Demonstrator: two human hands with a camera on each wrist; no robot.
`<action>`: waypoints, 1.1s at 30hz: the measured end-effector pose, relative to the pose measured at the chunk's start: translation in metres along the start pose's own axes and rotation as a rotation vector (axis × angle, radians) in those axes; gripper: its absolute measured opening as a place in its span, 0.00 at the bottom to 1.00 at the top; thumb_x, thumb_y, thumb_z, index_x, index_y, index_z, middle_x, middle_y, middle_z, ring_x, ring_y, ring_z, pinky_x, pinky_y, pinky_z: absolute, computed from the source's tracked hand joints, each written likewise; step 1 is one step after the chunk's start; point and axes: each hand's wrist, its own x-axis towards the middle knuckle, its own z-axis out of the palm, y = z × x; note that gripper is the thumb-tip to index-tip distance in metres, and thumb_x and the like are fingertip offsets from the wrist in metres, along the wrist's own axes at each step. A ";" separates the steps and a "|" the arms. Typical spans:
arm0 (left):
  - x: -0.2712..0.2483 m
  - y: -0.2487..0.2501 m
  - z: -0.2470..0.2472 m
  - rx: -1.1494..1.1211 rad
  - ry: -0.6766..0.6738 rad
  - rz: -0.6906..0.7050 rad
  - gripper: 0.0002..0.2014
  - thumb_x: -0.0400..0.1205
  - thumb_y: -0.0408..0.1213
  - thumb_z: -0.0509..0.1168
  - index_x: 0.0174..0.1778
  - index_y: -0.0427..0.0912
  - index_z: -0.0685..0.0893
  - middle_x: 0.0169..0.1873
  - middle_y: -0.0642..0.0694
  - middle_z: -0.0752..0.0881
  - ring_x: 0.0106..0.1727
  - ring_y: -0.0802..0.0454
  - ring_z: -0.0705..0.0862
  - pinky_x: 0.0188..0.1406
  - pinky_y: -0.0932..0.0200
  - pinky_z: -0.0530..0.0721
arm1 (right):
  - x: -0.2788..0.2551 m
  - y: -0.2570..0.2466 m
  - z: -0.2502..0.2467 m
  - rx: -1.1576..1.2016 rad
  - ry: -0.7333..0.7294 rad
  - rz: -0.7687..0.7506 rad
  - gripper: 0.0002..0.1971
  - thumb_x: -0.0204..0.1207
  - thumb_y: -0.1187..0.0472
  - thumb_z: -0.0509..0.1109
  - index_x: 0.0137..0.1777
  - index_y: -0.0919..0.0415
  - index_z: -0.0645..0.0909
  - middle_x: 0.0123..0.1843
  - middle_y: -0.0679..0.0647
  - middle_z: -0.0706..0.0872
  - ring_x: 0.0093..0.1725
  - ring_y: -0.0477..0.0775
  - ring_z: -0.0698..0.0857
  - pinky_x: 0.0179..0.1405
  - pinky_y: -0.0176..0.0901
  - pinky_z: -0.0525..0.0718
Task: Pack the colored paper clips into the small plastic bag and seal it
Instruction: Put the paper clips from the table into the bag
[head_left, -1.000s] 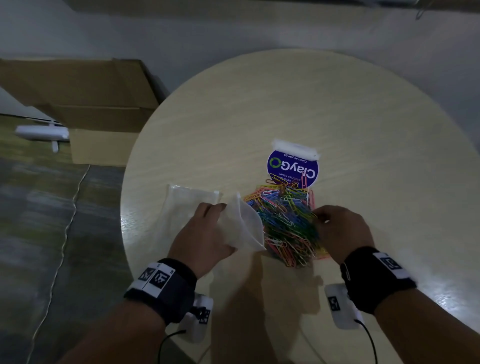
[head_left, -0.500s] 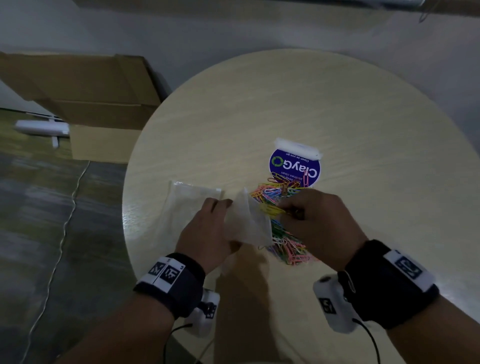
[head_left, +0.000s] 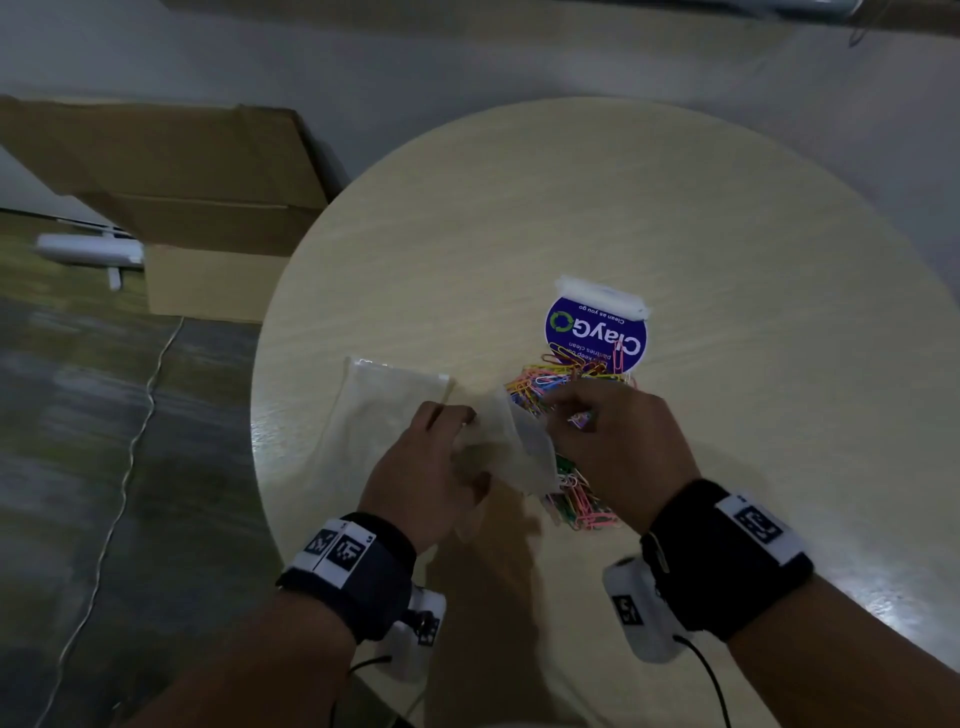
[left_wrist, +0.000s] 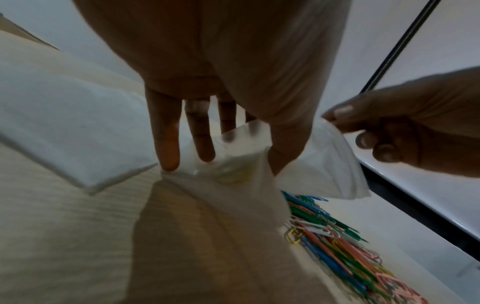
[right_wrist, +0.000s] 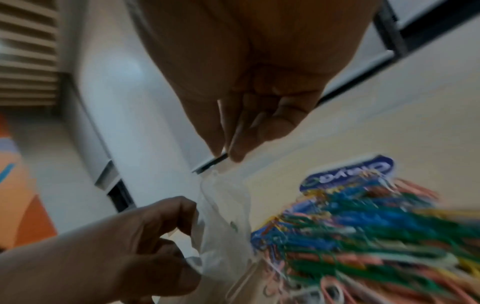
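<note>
My left hand (head_left: 457, 441) holds the small clear plastic bag (head_left: 519, 452) above the table, thumb pushed into its mouth and fingers behind it (left_wrist: 221, 160). Some yellowish clips show through the bag's wall (left_wrist: 233, 176). My right hand (head_left: 550, 410) pinches the bag's far rim between thumb and forefinger (right_wrist: 228, 154). The pile of coloured paper clips (head_left: 571, 379) lies on the table under and beyond the right hand, partly hidden by it; its near end (left_wrist: 337, 246) shows below the bag.
A flat stack of spare clear bags (head_left: 384, 405) lies left of my left hand. A round blue ClayGo sticker (head_left: 597, 332) sits just past the clips on the round pale table (head_left: 753, 260). A cardboard box (head_left: 208, 208) stands on the floor to the left.
My right hand left the clip pile, moved left to the bag's mouth and now pinches its rim. The left hand kept holding the bag and tilted it more upright.
</note>
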 end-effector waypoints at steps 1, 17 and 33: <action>0.000 -0.001 0.000 -0.020 0.006 0.004 0.29 0.71 0.51 0.75 0.67 0.58 0.72 0.63 0.58 0.71 0.49 0.50 0.85 0.43 0.48 0.87 | 0.001 0.005 0.001 0.046 -0.037 0.065 0.10 0.70 0.51 0.74 0.51 0.47 0.84 0.45 0.44 0.89 0.43 0.47 0.86 0.42 0.41 0.79; 0.011 0.041 -0.023 -0.193 0.005 -0.152 0.16 0.79 0.45 0.66 0.30 0.40 0.77 0.26 0.45 0.76 0.29 0.48 0.76 0.33 0.52 0.73 | 0.000 0.001 0.026 0.418 -0.167 0.281 0.02 0.71 0.66 0.70 0.38 0.62 0.82 0.29 0.58 0.90 0.26 0.52 0.89 0.36 0.55 0.90; -0.002 -0.004 -0.024 0.152 -0.216 -0.051 0.72 0.53 0.57 0.85 0.85 0.60 0.41 0.82 0.56 0.58 0.71 0.53 0.76 0.64 0.47 0.84 | 0.003 -0.008 0.024 0.543 -0.033 0.228 0.03 0.72 0.69 0.71 0.38 0.63 0.82 0.32 0.56 0.87 0.32 0.54 0.87 0.36 0.47 0.91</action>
